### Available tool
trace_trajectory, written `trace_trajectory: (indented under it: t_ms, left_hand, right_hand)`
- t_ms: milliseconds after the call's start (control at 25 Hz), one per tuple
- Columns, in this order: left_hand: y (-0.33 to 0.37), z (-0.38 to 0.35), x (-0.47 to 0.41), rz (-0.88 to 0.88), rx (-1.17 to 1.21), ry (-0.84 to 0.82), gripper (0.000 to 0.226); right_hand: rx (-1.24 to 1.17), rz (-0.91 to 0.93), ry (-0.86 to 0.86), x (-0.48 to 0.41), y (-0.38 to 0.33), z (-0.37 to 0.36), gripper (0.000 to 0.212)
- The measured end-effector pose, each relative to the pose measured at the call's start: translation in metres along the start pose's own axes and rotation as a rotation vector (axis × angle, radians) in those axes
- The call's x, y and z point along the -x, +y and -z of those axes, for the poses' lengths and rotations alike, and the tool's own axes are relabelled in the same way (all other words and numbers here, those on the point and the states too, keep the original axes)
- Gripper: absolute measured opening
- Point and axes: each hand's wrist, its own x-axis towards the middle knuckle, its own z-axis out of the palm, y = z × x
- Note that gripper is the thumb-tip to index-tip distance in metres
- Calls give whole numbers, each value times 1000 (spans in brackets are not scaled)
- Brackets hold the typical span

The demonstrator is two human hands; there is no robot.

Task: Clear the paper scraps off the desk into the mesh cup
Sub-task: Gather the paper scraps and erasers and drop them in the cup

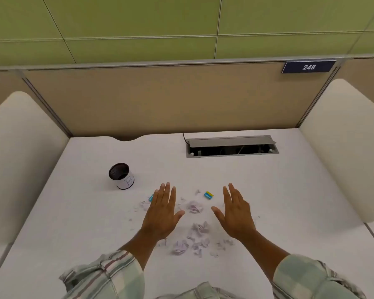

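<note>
Several torn and crumpled white paper scraps (194, 207) lie scattered over the middle of the white desk (289, 190), with more scraps (200, 228) nearer me. My left hand (162, 212) hovers flat and open over the left side of the pile, fingers together, palm down. My right hand (235, 212) is held the same way on the right side, holding nothing. The mesh cup (121, 175), black mesh inside with a white label, stands upright on the desk to the far left of my left hand.
A blue and yellow eraser (209, 195) lies beyond the scraps between my hands. A small blue item (151, 197) peeks out by my left fingers. An open cable hatch (231, 146) sits at the desk's back. Padded white dividers flank both sides.
</note>
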Motion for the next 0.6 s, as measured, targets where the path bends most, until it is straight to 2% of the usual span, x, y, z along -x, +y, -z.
trace_trajectory:
  t_ms: [120,240,400,600]
  left_hand:
    - [-9,-15,4,117,67,-75,81]
    - [-24,-32,19,323,125,-91,78]
    - [-33,-53,42,573,291,-230,98]
    - [-6,-72,60,636,420,-315,125]
  right_hand:
    - [-12,-83,-22,-2,14,-1,84]
    - [0,-193,-69,0,33,-7,82]
    - [-32,-298,-195,-1,48,-18,84]
    - [-85,-257,-350,0,25,-38,88]
